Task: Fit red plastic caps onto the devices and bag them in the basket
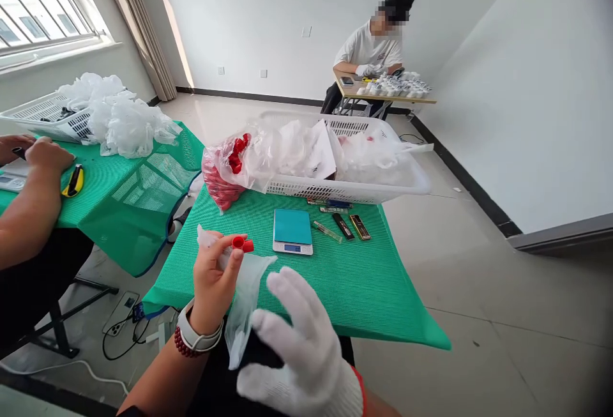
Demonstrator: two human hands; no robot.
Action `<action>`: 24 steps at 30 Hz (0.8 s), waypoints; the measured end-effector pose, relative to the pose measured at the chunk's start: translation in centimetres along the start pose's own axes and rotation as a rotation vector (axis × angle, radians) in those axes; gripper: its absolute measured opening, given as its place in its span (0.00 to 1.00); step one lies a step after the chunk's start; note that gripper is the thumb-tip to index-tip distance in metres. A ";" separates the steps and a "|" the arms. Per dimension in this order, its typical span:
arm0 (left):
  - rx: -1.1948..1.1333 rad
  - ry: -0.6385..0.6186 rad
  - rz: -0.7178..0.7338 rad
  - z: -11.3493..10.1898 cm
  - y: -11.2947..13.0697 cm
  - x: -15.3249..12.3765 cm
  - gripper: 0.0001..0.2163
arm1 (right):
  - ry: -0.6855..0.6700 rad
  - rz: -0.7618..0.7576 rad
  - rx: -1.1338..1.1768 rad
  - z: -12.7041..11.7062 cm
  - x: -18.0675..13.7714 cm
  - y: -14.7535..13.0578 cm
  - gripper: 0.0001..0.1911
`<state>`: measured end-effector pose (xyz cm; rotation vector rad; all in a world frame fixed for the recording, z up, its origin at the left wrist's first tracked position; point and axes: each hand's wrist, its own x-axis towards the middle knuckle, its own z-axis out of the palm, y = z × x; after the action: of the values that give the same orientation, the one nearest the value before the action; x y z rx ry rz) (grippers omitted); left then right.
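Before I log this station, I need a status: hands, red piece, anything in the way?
Left hand: holding red tubular piece and plastic bag. Right hand: gloved, open. Bag hanging between hands.

Left hand (213, 284) pinched (right hand (306, 343) splayed)

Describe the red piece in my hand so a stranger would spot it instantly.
Start at the central green table, a white basket across its far end. At its near left, the bare left hand pinches a red tubular piece. Unlike the red pieces in the plastic bag, it is outside, its round opening showing.
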<state>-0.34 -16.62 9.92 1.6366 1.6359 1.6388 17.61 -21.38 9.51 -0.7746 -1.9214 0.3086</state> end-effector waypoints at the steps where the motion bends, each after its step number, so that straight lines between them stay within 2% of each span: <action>1: -0.010 0.016 -0.019 0.1 0.0 0.0 0.14 | -0.009 -0.053 -0.098 0.5 0.1 0.0 0.30; 4: -0.054 0.025 -0.048 0.3 0.0 -0.1 0.13 | -0.068 -0.069 -0.243 1.2 0.6 0.8 0.15; 7: -0.052 0.027 -0.009 0.0 -0.1 -0.1 0.13 | -0.066 -0.020 -0.152 0.4 1.2 2.0 0.12; 9: -0.034 -0.012 0.093 -0.5 -0.3 0.1 0.13 | -0.009 0.062 -0.061 -0.6 1.5 2.6 0.13; 13: -0.054 -0.285 0.393 -1.7 -0.5 0.7 0.12 | 0.059 0.228 0.046 -2.4 1.7 3.7 0.14; 15: -0.046 -0.426 0.490 -2.1 -0.3 1.1 0.11 | 0.049 0.270 0.106 -2.9 1.6 4.2 0.13; 17: -0.040 -0.516 0.545 -2.4 -0.1 1.5 0.10 | 0.037 0.322 0.188 -3.2 1.4 4.5 0.12; 20: -0.098 -0.555 0.541 -2.6 0.2 1.8 0.12 | 0.028 0.387 0.254 -3.2 1.3 4.9 0.11; 24: -0.270 -0.565 0.392 -2.8 -0.3 1.8 0.16 | 0.008 0.396 0.261 -3.2 1.4 5.1 0.10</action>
<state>-3.31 -16.37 11.42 2.1036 0.8235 1.2959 21.97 -16.97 9.28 -0.9727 -1.6669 0.7800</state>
